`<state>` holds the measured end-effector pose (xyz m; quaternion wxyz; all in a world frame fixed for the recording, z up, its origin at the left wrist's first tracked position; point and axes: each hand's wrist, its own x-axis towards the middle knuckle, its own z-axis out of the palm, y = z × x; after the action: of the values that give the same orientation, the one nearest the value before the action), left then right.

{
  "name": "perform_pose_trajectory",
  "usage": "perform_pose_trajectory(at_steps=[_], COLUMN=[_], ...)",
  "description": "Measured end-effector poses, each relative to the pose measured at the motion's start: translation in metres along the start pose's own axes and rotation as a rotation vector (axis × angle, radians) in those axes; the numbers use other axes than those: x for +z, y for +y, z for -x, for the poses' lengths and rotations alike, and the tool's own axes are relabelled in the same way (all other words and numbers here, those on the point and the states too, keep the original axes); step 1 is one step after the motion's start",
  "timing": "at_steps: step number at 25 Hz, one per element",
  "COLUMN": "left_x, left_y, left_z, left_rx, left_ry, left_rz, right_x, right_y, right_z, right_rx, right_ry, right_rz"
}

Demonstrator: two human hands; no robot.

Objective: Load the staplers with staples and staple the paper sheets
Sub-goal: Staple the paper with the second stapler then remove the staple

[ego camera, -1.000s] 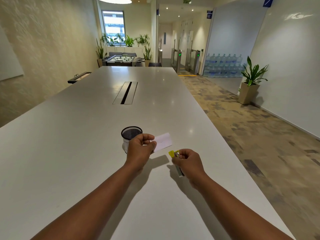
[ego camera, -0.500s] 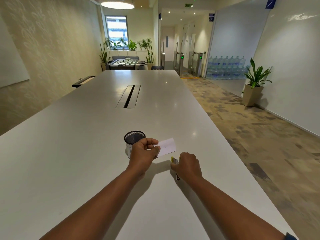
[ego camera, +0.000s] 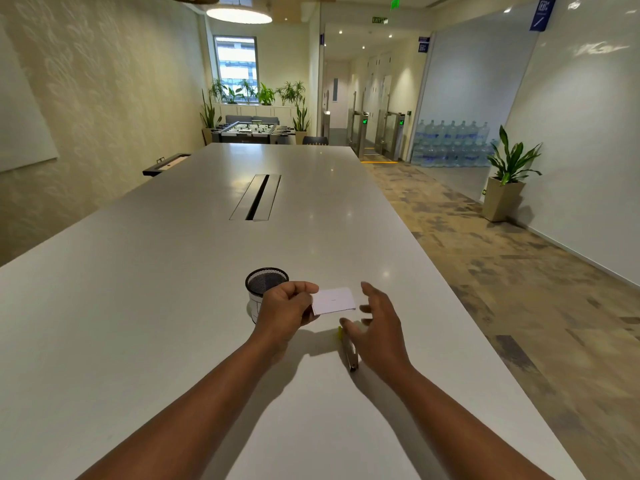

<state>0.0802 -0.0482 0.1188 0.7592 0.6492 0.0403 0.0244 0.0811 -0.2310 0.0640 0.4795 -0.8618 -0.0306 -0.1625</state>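
- Seemingly, in the head view, small white folded paper sheets were pinched in the left hand, beside a black mesh cup.
- A yellow-tipped metal stapler lay on the white table under the right hand, whose fingers were spread and empty; stapling was judged done for this set.

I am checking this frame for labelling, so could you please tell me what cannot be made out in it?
- Stapler, head view: the right hand covers most of it, and whether it is loaded cannot be told.
- Paper sheets: the mark on them is too small to read, and the left hand hides their near end.
- Mesh cup: the left hand hides its lower side, and its contents are too dark to see.
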Motion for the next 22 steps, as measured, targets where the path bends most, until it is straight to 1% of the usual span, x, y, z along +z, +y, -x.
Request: perform_pose_trajectory(at_steps=[1,3,4,7,11,16,18,20,22], left_x=[0.001,0.002,0.002,0.002,0.000,-0.002,0.001,0.005,0.007], left_y=[0.002,0.004,0.005,0.004,0.000,0.003,0.005,0.008,0.011], left_z=[-0.001,-0.002,-0.001,0.001,0.002,0.006,0.009,0.012,0.014], left_rx=[-0.029,-0.061,-0.061,-0.052,-0.044,-0.062,-0.052,-0.018,0.043], left_ry=[-0.014,-0.062,-0.095,-0.179,-0.173,-0.205,-0.202,-0.150,-0.112], left_rz=[0.037,0.093,0.098,0.019,-0.135,-0.180,-0.099,-0.002,-0.003], right_x=[-0.005,-0.013,-0.016,-0.021,-0.022,-0.023,-0.024,-0.026,-0.028], right_y=[-0.006,-0.014,-0.018,-0.026,-0.032,-0.040,-0.045,-0.050,-0.053], right_z=[-0.001,-0.002,-0.002,-0.001,0.004,0.011,0.011,0.011,0.011], right_rx=[-0.049,-0.118,-0.119,-0.019,0.113,0.149,0.143,0.139,0.140], right_ry=[0.018,0.048,0.056,0.047,-0.016,-0.020,-0.019,-0.028,-0.033], right_rz=[-0.097,-0.172,-0.212,-0.391,-0.607,-0.663,-0.660,-0.649,-0.643])
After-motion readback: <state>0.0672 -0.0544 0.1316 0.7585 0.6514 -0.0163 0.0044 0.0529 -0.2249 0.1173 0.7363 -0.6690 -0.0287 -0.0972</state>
